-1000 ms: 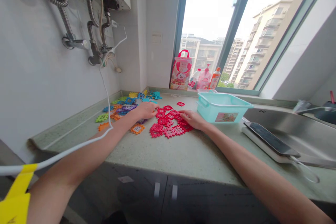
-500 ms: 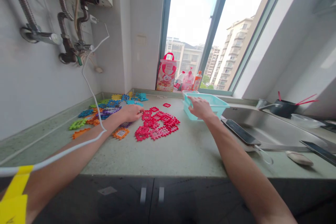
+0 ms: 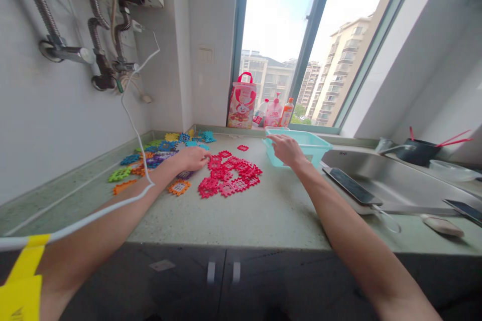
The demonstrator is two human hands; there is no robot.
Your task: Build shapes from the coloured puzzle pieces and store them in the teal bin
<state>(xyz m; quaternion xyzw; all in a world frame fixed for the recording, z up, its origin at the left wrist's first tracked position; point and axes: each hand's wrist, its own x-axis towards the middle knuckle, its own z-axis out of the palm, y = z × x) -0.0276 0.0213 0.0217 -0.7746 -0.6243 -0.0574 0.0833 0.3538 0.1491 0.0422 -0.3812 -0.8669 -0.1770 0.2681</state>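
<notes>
My left hand point(image 3: 194, 158) is low over the counter at the left edge of a pile of red plastic interlocking tiles point(image 3: 220, 174). Its fingers are curled together, fingertips beside the nearest red tiles; whether a tile is pinched there is hidden. Across from it, my right hand point(image 3: 286, 149) grips the near left rim of a light teal plastic basket point(image 3: 316, 148), fingers over the edge. Behind my left forearm lie sorted tiles: purple tiles point(image 3: 160, 159), blue tiles point(image 3: 167, 146), green tiles point(image 3: 119, 175) and an orange tile point(image 3: 179, 187).
A white cable point(image 3: 131, 115) hangs across my left forearm. Right of the basket are a phone point(image 3: 352, 185) and the steel sink point(image 3: 399, 190). A pink bag point(image 3: 242, 105) and several bottles point(image 3: 274, 113) stand at the window. One red tile point(image 3: 243, 148) lies apart.
The whole view has shifted slightly, with things sitting a little further right in the picture. Both hands keep nearly the same places against the tiles and the basket.
</notes>
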